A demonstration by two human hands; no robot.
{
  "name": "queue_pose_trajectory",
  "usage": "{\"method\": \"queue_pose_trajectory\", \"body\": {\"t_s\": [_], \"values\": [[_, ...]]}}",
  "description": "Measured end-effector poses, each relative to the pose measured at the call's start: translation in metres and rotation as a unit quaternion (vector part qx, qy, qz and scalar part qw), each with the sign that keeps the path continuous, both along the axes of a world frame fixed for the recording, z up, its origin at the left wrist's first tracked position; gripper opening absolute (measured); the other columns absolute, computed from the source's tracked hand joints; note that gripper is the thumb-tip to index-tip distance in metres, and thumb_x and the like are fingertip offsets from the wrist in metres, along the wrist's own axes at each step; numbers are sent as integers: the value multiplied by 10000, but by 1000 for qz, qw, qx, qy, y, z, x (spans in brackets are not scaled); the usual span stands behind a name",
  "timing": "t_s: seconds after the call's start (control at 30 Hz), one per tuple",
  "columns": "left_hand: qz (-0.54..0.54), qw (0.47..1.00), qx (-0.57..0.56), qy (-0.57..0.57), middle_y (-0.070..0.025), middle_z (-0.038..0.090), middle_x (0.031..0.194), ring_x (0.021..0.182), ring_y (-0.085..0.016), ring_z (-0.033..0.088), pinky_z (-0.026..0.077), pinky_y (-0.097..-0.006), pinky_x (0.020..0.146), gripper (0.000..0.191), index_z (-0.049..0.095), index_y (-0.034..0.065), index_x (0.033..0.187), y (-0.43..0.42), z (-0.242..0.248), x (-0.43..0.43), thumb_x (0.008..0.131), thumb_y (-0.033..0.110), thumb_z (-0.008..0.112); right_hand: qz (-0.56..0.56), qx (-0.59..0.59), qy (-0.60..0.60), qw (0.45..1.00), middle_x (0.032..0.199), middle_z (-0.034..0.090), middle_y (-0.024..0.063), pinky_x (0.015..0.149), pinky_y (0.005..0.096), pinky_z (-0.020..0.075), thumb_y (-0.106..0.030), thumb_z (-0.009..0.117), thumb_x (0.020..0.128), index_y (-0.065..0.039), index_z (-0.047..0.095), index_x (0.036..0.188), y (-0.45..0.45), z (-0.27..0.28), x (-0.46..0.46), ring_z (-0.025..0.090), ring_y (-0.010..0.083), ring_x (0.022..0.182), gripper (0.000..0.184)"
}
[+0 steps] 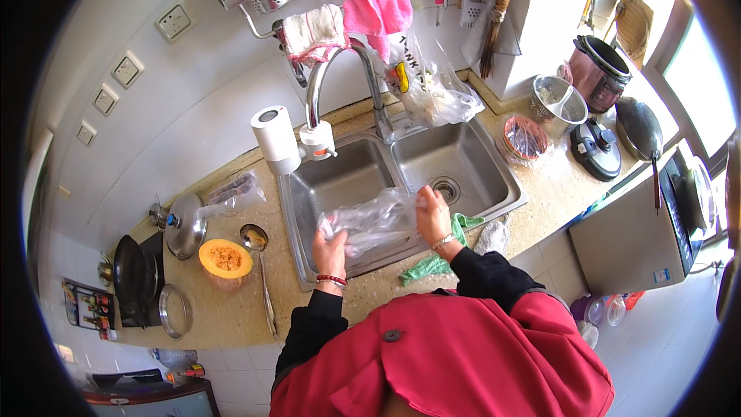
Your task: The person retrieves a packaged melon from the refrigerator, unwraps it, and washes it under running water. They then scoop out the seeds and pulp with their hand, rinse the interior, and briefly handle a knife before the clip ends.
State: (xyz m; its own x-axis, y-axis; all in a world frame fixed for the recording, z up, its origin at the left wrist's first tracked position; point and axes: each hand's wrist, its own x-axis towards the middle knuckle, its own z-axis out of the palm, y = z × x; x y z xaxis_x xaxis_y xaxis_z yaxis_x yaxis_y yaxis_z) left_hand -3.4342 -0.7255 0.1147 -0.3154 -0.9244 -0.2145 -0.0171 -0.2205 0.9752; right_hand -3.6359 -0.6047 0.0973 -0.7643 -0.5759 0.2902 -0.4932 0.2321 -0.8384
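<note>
A clear plastic bag (376, 217) is stretched between my two hands, above the front of the double stainless steel sink (347, 168). My left hand (331, 252) grips its left end over the left basin. At the bag's other end, my right hand (433, 217) pinches the plastic near the divider and the right basin. Beside my right wrist, a green cloth (431, 269) lies over the sink's front edge. A chrome faucet (367, 69) arches behind, with a white water filter (278, 136) on its spout.
To the left are a halved pumpkin (226, 263), a ladle (263, 278) and a pot lid (185, 226). At right stand a wrapped bowl (524, 138), a metal strainer (558, 104), a pressure cooker lid (596, 147) and a wok (637, 124). A filled plastic bag (431, 90) hangs behind the right basin.
</note>
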Motion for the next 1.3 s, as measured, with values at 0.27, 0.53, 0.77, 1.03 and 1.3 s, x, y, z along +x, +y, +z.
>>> {"method": "queue_pose_trajectory", "body": {"t_s": [0.27,0.53,0.77,1.03,1.3], "values": [[-240,959,-153,-16,-75,489,1395,1209,-184,527,449,-297,985,670,375,71,1468,43,39,-28,891,152,704,117,2,-44,992,881,594,193,674,472,512,-100,634,812,-63,580,1016,15,1,-4,618,390,789,215],[-355,861,262,253,-121,554,1311,1213,-247,569,452,-374,1041,623,359,-13,1462,43,28,-22,888,118,562,189,37,-279,941,651,627,81,490,305,474,-264,590,976,-35,579,1088,34,19,-16,597,130,501,255],[-182,858,359,320,-85,656,1168,1040,-196,659,555,-354,918,403,535,35,1293,52,-24,-25,913,130,628,265,-113,-390,874,837,520,-25,652,230,486,-275,453,1061,-74,568,1092,49,9,-26,582,71,701,234],[-177,933,217,225,-15,655,1097,1038,-166,622,502,-346,914,401,578,67,1213,58,-27,-52,842,84,727,280,-215,-549,758,900,582,-52,722,246,484,-328,470,1053,-119,572,950,49,-7,-59,549,57,775,254],[-47,995,7,89,-10,633,1009,913,-92,601,512,-245,794,327,566,40,1112,54,0,-64,834,-29,725,112,-93,-525,839,978,593,-15,761,304,482,-573,482,981,-164,540,1306,56,1,-108,566,110,898,526]]}}
